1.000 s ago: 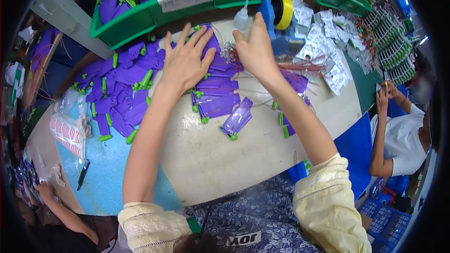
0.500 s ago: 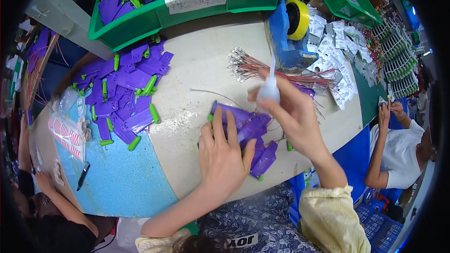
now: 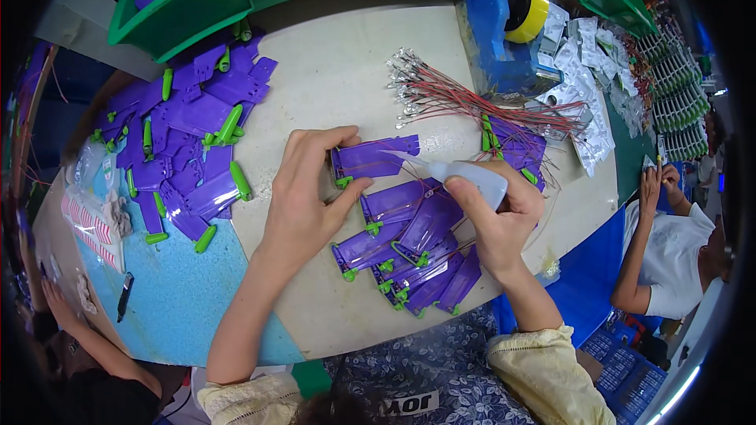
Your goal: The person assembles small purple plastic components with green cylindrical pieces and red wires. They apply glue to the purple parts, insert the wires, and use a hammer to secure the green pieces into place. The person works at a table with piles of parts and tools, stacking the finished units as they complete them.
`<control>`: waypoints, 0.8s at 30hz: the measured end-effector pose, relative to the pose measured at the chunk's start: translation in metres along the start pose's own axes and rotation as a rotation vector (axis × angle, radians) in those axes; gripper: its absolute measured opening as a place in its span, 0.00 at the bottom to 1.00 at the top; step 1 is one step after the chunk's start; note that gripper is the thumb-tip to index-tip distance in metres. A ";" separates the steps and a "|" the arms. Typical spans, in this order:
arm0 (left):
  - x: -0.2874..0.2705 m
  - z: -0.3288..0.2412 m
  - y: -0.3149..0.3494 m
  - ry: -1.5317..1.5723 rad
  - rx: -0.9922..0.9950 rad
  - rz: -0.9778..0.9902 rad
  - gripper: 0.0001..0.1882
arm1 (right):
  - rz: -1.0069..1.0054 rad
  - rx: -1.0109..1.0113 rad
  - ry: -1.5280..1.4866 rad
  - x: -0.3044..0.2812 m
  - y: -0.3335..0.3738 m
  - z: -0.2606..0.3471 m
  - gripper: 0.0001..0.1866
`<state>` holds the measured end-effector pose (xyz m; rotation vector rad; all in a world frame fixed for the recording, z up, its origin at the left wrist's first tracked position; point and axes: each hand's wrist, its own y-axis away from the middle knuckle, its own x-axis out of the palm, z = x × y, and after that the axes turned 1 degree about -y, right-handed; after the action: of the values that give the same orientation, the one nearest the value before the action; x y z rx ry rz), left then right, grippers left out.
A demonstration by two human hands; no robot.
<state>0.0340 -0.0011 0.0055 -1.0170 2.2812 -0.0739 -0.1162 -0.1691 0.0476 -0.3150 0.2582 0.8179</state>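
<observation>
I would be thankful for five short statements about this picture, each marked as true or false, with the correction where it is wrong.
1. The right hand holds a bottle. True.
2. The left hand holds the pen. False: the left hand holds a purple piece; the pen lies on the blue sheet.
3. A wire bundle lies on the table, in neither hand. True.
4. The bottle stands upright on the table. False: it is tilted, in the right hand.
5. The tape roll is yellow on its outer side. True.
</observation>
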 end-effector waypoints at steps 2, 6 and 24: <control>0.000 -0.001 -0.001 0.017 -0.004 -0.001 0.32 | 0.007 -0.016 0.022 0.006 -0.003 -0.001 0.08; 0.001 -0.002 -0.001 0.048 -0.006 -0.014 0.33 | 0.015 -0.034 0.057 0.012 -0.003 -0.005 0.09; -0.011 -0.006 -0.001 -0.113 0.210 0.037 0.20 | -0.019 0.321 0.034 -0.015 0.008 0.007 0.09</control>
<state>0.0365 0.0047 0.0164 -0.8483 2.1371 -0.2303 -0.1313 -0.1712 0.0582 -0.0297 0.4118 0.7390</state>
